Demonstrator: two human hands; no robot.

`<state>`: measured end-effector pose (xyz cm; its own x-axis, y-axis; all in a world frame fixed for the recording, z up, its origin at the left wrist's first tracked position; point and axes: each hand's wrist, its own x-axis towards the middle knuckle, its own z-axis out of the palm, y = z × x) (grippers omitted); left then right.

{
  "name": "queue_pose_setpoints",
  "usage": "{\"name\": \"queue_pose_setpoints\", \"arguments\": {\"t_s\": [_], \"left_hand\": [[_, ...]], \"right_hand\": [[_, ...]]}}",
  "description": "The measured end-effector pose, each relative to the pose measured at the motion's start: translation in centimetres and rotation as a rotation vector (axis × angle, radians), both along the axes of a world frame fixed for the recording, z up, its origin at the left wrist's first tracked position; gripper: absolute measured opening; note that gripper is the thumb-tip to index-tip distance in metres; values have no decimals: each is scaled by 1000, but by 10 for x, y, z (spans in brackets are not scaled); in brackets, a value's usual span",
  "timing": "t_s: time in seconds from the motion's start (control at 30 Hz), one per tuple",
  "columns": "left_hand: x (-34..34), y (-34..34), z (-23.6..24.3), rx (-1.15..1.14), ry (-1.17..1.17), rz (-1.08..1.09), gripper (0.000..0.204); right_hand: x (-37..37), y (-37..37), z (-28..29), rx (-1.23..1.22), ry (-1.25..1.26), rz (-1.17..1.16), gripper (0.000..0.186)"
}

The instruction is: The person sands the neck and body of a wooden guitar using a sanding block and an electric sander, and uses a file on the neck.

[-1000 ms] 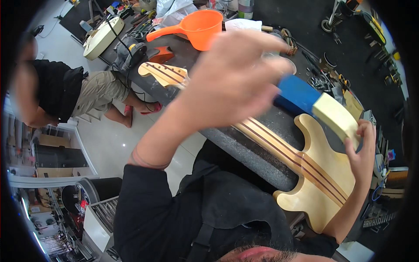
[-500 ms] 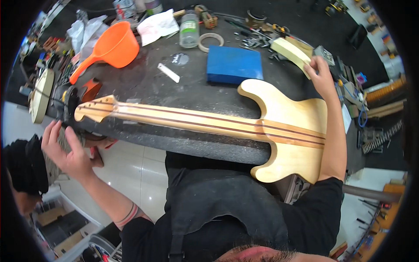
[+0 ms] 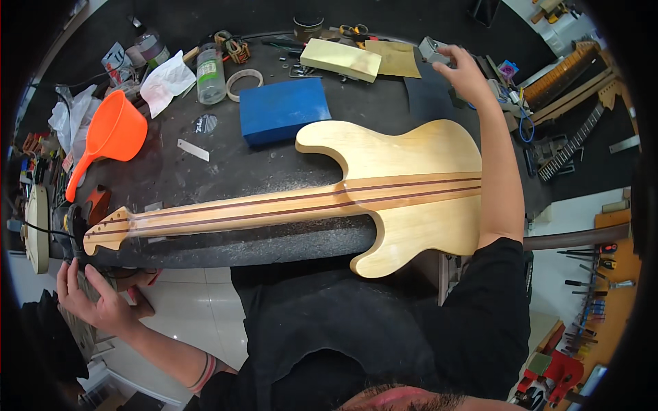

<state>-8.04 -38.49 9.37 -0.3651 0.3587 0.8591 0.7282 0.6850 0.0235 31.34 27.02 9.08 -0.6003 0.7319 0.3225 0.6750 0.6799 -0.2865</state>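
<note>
There is one wooden guitar [image 3: 418,154]. It lies on the counter [image 3: 226,157] in front of the person, with its long neck pointing left and two dark stripes along the middle. There are two grips, both bare hands. The left grip [image 3: 96,298] is spread, with the thumb apart and nothing in it. Its fingertips are just by one black power tool [image 3: 75,227]; I can't tell if they touch. The right grip [image 3: 467,75] is partly open, with bent fingers and nothing seen inside. It is right beside one small gray box [image 3: 432,49], and I can't tell if it touches that.

Behind the guitar are two blocks: a blue block [image 3: 284,109] and a pale yellow block [image 3: 340,59]. I also count one orange dipper [image 3: 120,130], one clear bottle [image 3: 210,79], one tape ring [image 3: 232,92], one thin white strip [image 3: 193,150] and one crumpled white paper [image 3: 166,82]. One brown sheet [image 3: 397,59] lies next to the yellow block.

The person's right arm [image 3: 502,178] hides the guitar's far end. The guitar's head hides part of an orange thing [image 3: 99,198]. Another person [image 3: 51,335] at the left is dark and cut off. The little tools at the far left are too small to count.
</note>
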Motion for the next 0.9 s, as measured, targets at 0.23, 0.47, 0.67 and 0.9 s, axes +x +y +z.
{"name": "queue_pose_setpoints", "arguments": {"t_s": [0.23, 0.47, 0.67, 0.9], "left_hand": [[11, 18, 0, 0, 18, -16, 26], [1, 2, 28, 78, 268, 132, 38], [-137, -119, 25, 829, -345, -10, 29], [-240, -130, -45, -79, -723, 439, 77]], "right_hand": [[8, -19, -36, -33, -70, 94, 51], [-60, -82, -18, 170, 49, 439, 55], [-53, -98, 14, 149, 46, 405, 51], [-54, -139, 43, 141, 148, 376, 39]]}}
